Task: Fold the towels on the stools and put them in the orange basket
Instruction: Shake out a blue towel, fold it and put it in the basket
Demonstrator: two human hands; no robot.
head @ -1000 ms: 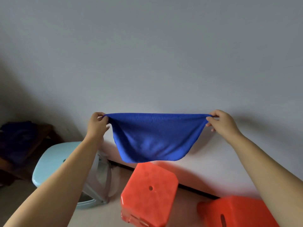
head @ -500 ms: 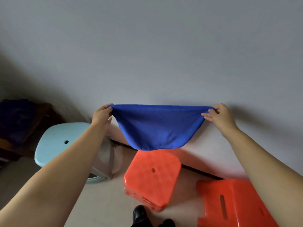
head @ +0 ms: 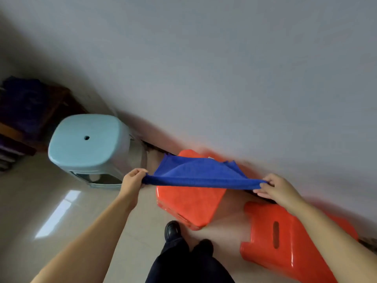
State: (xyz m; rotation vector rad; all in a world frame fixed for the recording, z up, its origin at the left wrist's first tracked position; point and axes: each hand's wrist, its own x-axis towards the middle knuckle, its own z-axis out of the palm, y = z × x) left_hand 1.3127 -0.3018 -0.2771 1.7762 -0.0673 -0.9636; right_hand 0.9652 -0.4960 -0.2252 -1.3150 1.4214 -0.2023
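Blue towel (head: 199, 173): folded double and stretched between both hands, its near edge pulled taut from one hand to the other; the far part lies over the top of the middle orange stool (head: 190, 203), at its far side next to the wall.
Left hand (head: 132, 180): fingers curled round the towel's left end, pinching it — the hand is just left of the orange stool, in front of the pale blue one.
Right hand (head: 275, 187): thumb and fingers pinching the towel's right end, the remaining fingertips resting loosely below the cloth.
Middle orange stool: square top, tilted in this wide view, its near half bare.
Second orange stool (head: 285, 240): to the right, under the right forearm, with a slot in its top.
Pale blue stool (head: 87, 144): to the left, bare top with a small round hole.
Dark pile (head: 22, 105): far left on dark wooden furniture — blurred, looks like dark blue cloth.
Floor (head: 61, 211): glossy light tile with a bright reflection.
Person: dark trousers and black shoes (head: 172, 230) at the bottom centre.
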